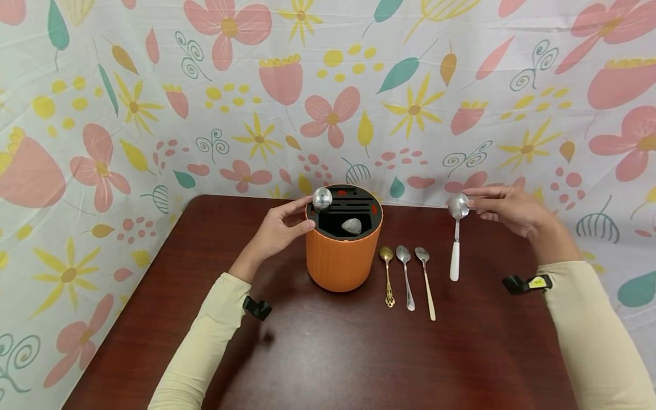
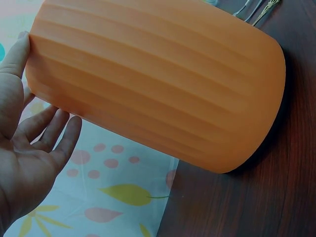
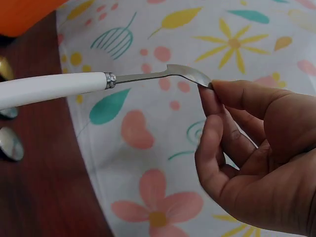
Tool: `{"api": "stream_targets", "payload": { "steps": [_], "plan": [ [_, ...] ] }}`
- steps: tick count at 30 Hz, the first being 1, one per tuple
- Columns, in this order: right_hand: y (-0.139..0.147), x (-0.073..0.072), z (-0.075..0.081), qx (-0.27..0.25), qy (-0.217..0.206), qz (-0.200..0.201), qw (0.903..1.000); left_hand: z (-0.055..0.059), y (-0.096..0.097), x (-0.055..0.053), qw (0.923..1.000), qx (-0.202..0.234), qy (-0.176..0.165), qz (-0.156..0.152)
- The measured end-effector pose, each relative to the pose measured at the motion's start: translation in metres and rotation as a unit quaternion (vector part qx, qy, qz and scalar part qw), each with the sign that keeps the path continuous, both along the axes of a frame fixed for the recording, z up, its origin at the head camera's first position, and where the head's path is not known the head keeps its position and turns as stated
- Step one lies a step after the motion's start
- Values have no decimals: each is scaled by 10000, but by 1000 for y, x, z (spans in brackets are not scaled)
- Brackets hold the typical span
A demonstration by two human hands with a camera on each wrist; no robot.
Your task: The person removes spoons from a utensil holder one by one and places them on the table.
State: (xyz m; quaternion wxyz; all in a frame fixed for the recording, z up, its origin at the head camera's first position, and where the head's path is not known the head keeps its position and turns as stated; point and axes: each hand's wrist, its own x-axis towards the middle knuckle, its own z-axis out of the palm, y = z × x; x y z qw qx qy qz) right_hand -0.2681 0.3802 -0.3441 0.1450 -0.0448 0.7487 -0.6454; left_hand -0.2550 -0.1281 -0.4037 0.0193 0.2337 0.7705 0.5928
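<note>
My left hand touches the left side of an orange utensil holder near its rim, thumb and fingers spread against the wall. The holder has a black slotted top; a round shiny spoon bowl sticks up at its left, and another spoon bowl shows inside the large opening. Out to the right, my right hand pinches a spoon by the tip of its silver bowl. The spoon's white handle points down in the head view. The right wrist view shows thumb and forefinger meeting at the bowl's edge.
Right of the holder lie three spoons side by side: a gold one with an ornate handle, a silver one and one with a pale gold handle. A flower-printed cloth hangs behind the dark wood table.
</note>
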Motion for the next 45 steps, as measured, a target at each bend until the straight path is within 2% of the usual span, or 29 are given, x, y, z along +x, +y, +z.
{"api": "stream_targets", "payload": {
  "steps": [5, 8, 12, 16, 23, 28, 35, 45],
  "plan": [
    [10, 1, -17, -211, -235, 76, 9995, 5, 1, 1, 9999, -93, -60, 5],
    [15, 2, -27, -342, -445, 45, 9984, 17, 2, 11, 10000, -55, -45, -20],
    [19, 5, -39, -98, -610, -55, 9981, 30, 3, 21, 10000, 5, -33, -51],
    [21, 7, -49, 96, -726, -141, 9972, 30, 4, 21, 10000, -56, -50, -8],
    [24, 9, -67, 220, -870, -32, 9960, 31, 3, 22, 10000, -74, -52, 5],
    [27, 6, -81, 360, -879, 57, 9955, 28, 3, 20, 9999, -104, -77, 10],
    [27, 5, -95, 503, -971, 19, 9940, 4, 1, 3, 10000, -62, -51, 45],
    [26, 9, -104, 380, -1031, -83, 9939, -1, 0, 2, 9999, 23, 142, 4]
  ]
}}
